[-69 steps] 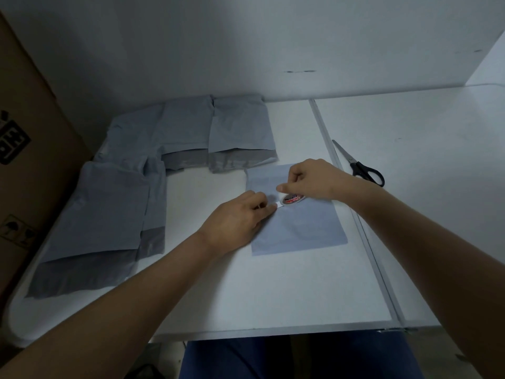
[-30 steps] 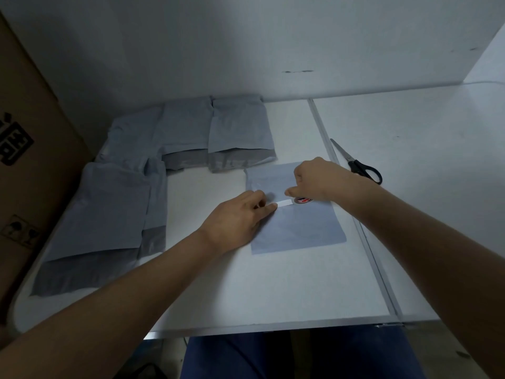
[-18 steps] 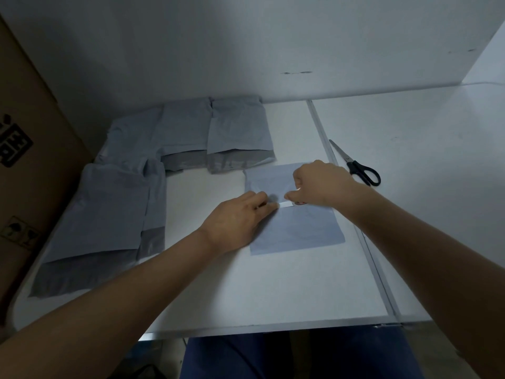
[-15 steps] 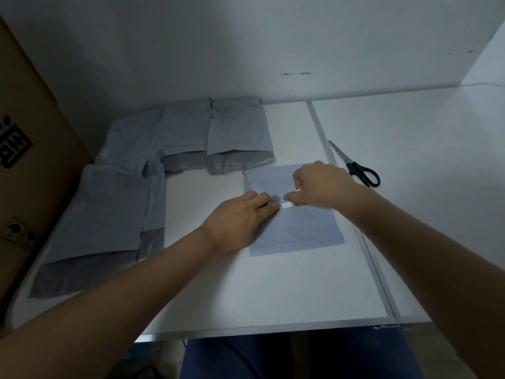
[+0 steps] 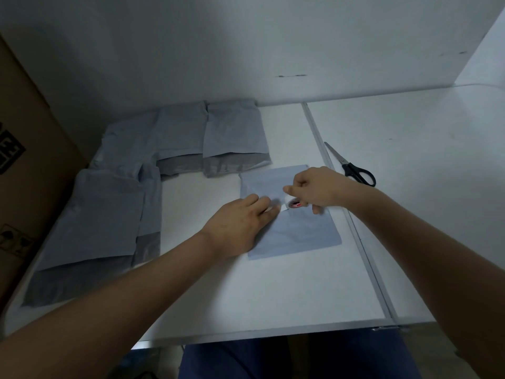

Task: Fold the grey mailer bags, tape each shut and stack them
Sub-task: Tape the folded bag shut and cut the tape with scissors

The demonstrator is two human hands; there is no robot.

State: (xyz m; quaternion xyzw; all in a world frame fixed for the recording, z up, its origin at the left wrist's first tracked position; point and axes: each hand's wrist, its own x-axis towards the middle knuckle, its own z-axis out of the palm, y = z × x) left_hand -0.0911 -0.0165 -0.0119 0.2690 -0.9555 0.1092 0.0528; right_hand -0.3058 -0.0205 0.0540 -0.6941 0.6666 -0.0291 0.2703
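left hand (image 5: 240,222): fingers flat, pressing tape end onto folded mailer bag (image 5: 297,233)
right hand (image 5: 317,188): grip clamped on tape roll (image 5: 296,204)
worktop (image 5: 273,291): scissors (image 5: 352,169) nearby

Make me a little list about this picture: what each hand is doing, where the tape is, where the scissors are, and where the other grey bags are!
left hand: fingers lie flat, pressing the tape end onto the folded bag
right hand: grips the tape roll over the bag
scissors: lying on the table, right of the bag, untouched
other grey bags: spread out to the left and behind, flaps open
box: cardboard, at the far left
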